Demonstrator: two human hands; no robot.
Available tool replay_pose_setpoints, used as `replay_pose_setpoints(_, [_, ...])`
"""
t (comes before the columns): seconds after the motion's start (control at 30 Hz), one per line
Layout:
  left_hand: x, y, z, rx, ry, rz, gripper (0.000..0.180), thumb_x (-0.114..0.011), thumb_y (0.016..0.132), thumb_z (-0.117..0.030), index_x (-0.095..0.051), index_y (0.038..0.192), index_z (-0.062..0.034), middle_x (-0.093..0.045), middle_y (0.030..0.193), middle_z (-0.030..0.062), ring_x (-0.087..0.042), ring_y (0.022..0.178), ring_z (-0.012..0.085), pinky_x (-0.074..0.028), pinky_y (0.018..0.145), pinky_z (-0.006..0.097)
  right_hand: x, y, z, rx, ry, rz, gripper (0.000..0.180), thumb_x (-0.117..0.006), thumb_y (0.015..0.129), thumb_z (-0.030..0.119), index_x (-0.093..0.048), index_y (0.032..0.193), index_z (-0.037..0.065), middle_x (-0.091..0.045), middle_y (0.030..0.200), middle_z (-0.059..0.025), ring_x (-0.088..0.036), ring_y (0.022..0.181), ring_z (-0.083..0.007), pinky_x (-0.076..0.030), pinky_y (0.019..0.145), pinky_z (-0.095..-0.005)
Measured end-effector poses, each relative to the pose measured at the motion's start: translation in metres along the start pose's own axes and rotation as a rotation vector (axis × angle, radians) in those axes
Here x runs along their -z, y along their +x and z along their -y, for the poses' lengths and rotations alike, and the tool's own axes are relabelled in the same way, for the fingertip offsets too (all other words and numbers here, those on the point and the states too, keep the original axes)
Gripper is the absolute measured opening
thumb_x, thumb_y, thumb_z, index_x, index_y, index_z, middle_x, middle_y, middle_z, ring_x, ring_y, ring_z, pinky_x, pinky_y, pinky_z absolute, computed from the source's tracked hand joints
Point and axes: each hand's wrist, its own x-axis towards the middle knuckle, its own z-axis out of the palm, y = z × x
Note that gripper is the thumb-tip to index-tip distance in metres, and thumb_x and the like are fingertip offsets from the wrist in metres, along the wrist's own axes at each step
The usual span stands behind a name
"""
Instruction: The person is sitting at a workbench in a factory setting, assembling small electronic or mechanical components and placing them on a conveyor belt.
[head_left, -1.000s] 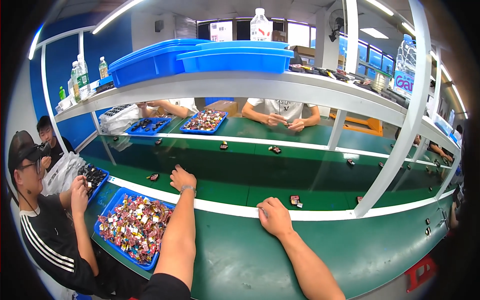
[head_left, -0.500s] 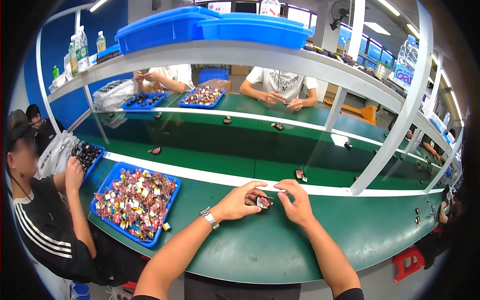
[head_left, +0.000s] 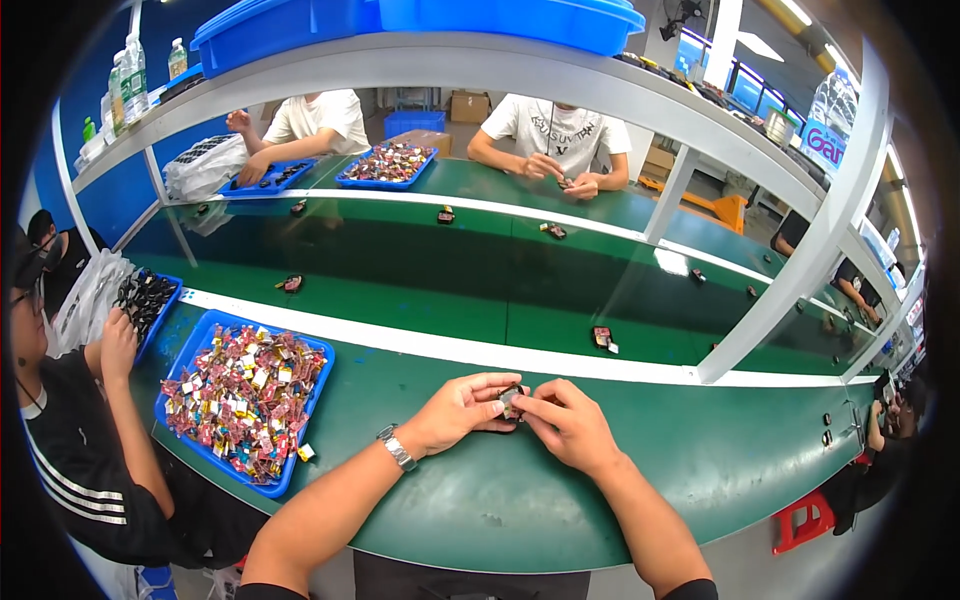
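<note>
Above the near green worktop [head_left: 440, 500], a small black-cased part [head_left: 509, 403] with a pale face sits between my two hands. My left hand [head_left: 452, 416], with a metal watch at its wrist, is closed around the part from the left. The fingers and thumb of my right hand [head_left: 572, 428] pinch at its right side. Fingers cover much of the part, so its details are hard to make out. To the left of my forearm stands a blue tray [head_left: 318, 408] heaped with small reddish circuit boards [head_left: 245, 395] bearing white and yellow pieces.
A conveyor belt [head_left: 420, 300] behind a white rail carries spaced-out small parts. A grey shelf frame [head_left: 800, 250] rises over it, with blue bins [head_left: 510, 18] on top. At left a co-worker's hand [head_left: 118, 345] reaches by a tray of black pieces [head_left: 148, 305]. Other people sit opposite.
My right hand has come in from apart and now grips the part held in my left. The view has shifted slightly. Across the belt, a person's hand has moved to the black pieces.
</note>
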Motion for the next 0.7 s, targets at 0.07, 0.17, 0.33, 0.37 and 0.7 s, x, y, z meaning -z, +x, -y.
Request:
replay_pose_setpoints(0.07, [-0.005, 0.001, -0.001, 0.019, 0.035, -0.007, 0.046, -0.052, 0.101, -0.004, -0.041, 0.145, 0.0021, -0.055, 0.135, 0.015, -0.059, 0.12, 0.0214, -0.054, 0.101, 0.04, 0.003, 0.002, 0.002, 0.005, -0.03, 0.015, 0.038, -0.073, 0.08, 0.004, -0.07, 0.115, 0.019, -0.061, 0.094, -0.003, -0.063, 0.08, -0.0205, -0.054, 0.066, -0.0335])
replay_pose_setpoints(0.17, [-0.01, 0.003, 0.0, 0.042, 0.099, -0.023, 0.045, -0.048, 0.102, -0.003, -0.04, 0.146, 0.003, -0.056, 0.135, 0.0148, -0.059, 0.119, 0.0213, -0.054, 0.101, 0.038, 0.006, 0.003, 0.003, 0.03, -0.114, 0.074, 0.036, -0.073, 0.079, 0.004, -0.07, 0.111, 0.019, -0.059, 0.097, -0.0022, -0.061, 0.083, -0.0207, -0.053, 0.071, -0.0345])
replay_pose_setpoints(0.33, [-0.014, 0.004, -0.002, 0.059, 0.203, -0.052, 0.045, -0.047, 0.103, -0.003, -0.04, 0.146, 0.0029, -0.058, 0.133, 0.0139, -0.061, 0.117, 0.0204, -0.054, 0.101, 0.035, 0.008, 0.005, 0.004, 0.04, -0.097, 0.106, 0.023, -0.074, 0.078, 0.005, -0.067, 0.098, 0.014, -0.057, 0.105, -0.005, -0.06, 0.093, -0.0248, -0.052, 0.08, -0.0383])
replay_pose_setpoints(0.37, [-0.014, 0.003, 0.0, 0.044, 0.216, -0.043, 0.045, -0.046, 0.103, -0.003, -0.039, 0.147, 0.0021, -0.058, 0.133, 0.0133, -0.061, 0.116, 0.0199, -0.053, 0.101, 0.034, 0.008, 0.006, 0.003, 0.042, -0.096, 0.094, 0.023, -0.074, 0.078, 0.005, -0.067, 0.098, 0.014, -0.057, 0.105, -0.005, -0.06, 0.093, -0.0248, -0.052, 0.08, -0.0383])
replay_pose_setpoints(0.7, [-0.014, -0.005, 0.001, 0.042, 0.236, -0.044, 0.045, -0.045, 0.104, -0.005, -0.039, 0.148, -0.0001, -0.06, 0.131, 0.0133, -0.063, 0.115, 0.0212, -0.054, 0.101, 0.036, 0.0, -0.003, 0.001, -0.017, 0.087, 0.122, 0.02, -0.077, 0.078, 0.01, -0.071, 0.097, 0.014, -0.055, 0.116, -0.0086, -0.055, 0.11, -0.03, -0.05, 0.092, -0.0396])
